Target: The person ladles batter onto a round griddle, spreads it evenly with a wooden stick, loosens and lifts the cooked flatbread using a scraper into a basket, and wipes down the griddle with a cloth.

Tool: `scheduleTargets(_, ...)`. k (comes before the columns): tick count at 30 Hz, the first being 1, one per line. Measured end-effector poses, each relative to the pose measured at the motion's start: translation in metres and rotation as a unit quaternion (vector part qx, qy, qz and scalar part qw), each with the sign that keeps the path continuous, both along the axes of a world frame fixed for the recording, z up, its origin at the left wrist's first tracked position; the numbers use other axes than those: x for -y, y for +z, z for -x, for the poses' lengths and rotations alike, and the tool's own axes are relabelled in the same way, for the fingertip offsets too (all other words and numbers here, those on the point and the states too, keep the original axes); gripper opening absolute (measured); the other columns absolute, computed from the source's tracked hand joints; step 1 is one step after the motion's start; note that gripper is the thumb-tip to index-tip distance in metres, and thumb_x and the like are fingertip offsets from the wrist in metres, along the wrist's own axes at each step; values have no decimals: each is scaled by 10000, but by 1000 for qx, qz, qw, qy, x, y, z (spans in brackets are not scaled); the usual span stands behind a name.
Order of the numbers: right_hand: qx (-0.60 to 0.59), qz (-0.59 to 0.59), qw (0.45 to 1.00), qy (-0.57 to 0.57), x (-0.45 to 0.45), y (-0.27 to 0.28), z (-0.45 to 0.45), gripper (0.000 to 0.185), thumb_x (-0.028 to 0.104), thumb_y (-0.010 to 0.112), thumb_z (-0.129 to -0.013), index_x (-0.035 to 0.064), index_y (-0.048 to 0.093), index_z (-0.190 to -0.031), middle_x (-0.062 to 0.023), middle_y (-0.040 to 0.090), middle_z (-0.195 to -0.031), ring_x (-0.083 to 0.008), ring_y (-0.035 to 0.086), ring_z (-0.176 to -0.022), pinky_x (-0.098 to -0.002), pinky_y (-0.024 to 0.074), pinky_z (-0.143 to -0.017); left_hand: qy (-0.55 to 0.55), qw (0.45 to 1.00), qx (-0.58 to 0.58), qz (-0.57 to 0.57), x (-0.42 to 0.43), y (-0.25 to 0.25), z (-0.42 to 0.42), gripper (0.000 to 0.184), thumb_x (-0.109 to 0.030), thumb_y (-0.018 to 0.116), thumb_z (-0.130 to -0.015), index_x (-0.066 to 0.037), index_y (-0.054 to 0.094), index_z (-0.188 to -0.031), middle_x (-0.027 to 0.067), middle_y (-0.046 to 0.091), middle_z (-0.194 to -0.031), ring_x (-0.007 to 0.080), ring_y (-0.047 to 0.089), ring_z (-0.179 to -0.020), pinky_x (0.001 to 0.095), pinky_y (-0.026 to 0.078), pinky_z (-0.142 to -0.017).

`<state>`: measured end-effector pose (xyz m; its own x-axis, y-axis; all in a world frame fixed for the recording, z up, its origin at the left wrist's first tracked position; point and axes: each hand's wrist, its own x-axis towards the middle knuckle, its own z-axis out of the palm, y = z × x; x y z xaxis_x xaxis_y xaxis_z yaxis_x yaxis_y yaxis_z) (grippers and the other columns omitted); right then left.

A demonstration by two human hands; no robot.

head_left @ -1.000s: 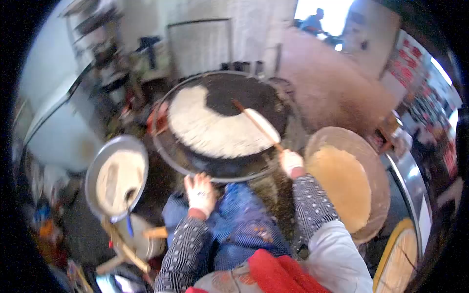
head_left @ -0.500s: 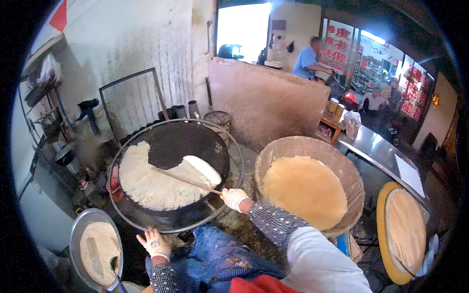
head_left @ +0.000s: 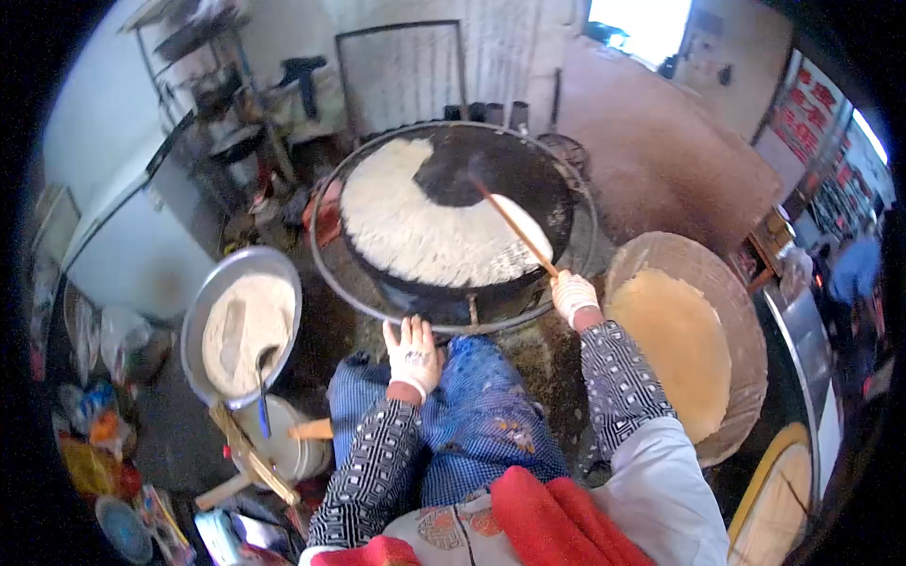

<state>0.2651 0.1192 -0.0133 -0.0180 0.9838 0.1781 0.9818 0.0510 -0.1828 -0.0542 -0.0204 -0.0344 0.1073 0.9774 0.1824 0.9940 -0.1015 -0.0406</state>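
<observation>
My right hand point(head_left: 574, 297), in a pale glove, is closed around the end of a long thin wooden stick point(head_left: 514, 226). The stick slants up and left over the round black griddle point(head_left: 543, 170), its far tip above the dark bare part. Pale batter point(head_left: 415, 222) covers the griddle's left and front in a broad curve, with a smooth, whiter mass of batter point(head_left: 527, 223) at the right. My left hand point(head_left: 415, 357), also gloved, has its fingers stretched out at the metal ring point(head_left: 377, 311) around the griddle. Whether the fingertips touch the ring is unclear.
To the left, a metal basin point(head_left: 193, 330) of batter contains a ladle point(head_left: 264, 377), with a white bucket point(head_left: 307, 453) below it. A lined round basket point(head_left: 746, 377) with tan flatbreads stands at the right. Farther right are a round yellow-rimmed board point(head_left: 755, 481) and a metal table.
The view has turned left and downward. The stick, earlier lying across the batter, now points farther up over the bare griddle. My left hand remains open by the ring.
</observation>
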Motion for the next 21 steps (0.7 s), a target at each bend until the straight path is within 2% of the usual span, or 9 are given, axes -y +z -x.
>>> scheduleTargets(2, 9, 4, 999, 52, 26, 12, 16, 334, 338, 485, -974, 35, 599, -891, -217, 685, -827, -411, 665, -803, -525, 517, -743, 5, 1000, -8, 5, 0, 4, 8, 621, -330, 547, -861, 22, 469, -1366, 195, 429, -1460, 334, 363, -1384, 651, 88, -1139)
scheduleTargets(5, 55, 58, 986, 149, 48, -16, 21, 294, 341, 488, -974, 62, 572, -940, -220, 671, -790, -410, 657, -753, -531, 520, -636, 25, 999, -14, -19, -7, -6, 20, 509, -238, 432, -916, 14, 492, -1354, 188, 469, -1437, 316, 395, -1372, 653, 87, -1138)
scheduleTargets(7, 190, 61, 969, 143, -1, -58, -21, 285, 344, 480, -979, 70, 559, -970, -225, 669, -793, -404, 657, -753, -533, 515, -594, 21, 995, -41, -84, -12, -17, 28, 555, -314, 600, -831, 5, 527, -1279, 184, 530, -1354, 330, 447, -1310, 655, 144, -1120)
scheduleTargets(9, 70, -17, 997, -3, -4, -39, -30, 280, 333, 472, -983, 68, 562, -988, -225, 670, -805, -405, 659, -773, -533, 517, -612, 18, 995, -48, -83, -15, -18, 34, 535, -308, 592, -835, 5, 534, -1265, 187, 529, -1355, 331, 457, -1301, 659, 146, -1117)
scheduleTargets(11, 96, -39, 995, 13, -3, -22, -15, 273, 322, 470, -984, 65, 563, -995, -231, 669, -811, -417, 656, -783, -534, 517, -661, 21, 996, -62, -53, -11, -7, 37, 513, -300, 544, -869, 3, 537, -1283, 171, 535, -1353, 324, 464, -1298, 664, 127, -1123)
scheduleTargets(13, 80, 25, 996, 32, 11, -6, 2, 313, 355, 439, -993, 66, 559, -994, -258, 665, -842, -428, 655, -820, -527, 509, -738, 43, 997, -56, -43, -18, -12, 39, 506, -300, 503, -897, 0, 535, -1303, 164, 520, -1383, 322, 462, -1306, 665, 118, -1125)
scheduleTargets(15, 24, 93, 995, 28, 5, -20, -10, 335, 369, 425, -997, 63, 561, -997, -254, 672, -863, -419, 661, -840, -514, 516, -736, 64, 995, -66, -30, -22, -17, 41, 500, -296, 472, -914, -3, 532, -1315, 159, 506, -1410, 319, 457, -1318, 670, 110, -1123)
scheduleTargets(17, 112, 21, 993, -32, -4, -20, -15, 348, 380, 419, -996, 62, 563, -1002, -236, 681, -870, -412, 664, -829, -507, 524, -717, 71, 995, -65, -16, -23, -13, 44, 518, -309, 477, -911, -3, 526, -1326, 164, 500, -1422, 312, 443, -1339, 674, 92, -1126)
scheduleTargets(21, 46, 13, 999, 17, 0, -8, -2, 355, 358, 446, -990, 32, 585, -991, -256, 669, -891, -437, 641, -843, -553, 493, -712, 84, 993, -73, 25, -25, -6, 50, 561, -336, 498, -904, -6, 489, -1358, 155, 464, -1456, 303, 402, -1376, 669, 73, -1135)
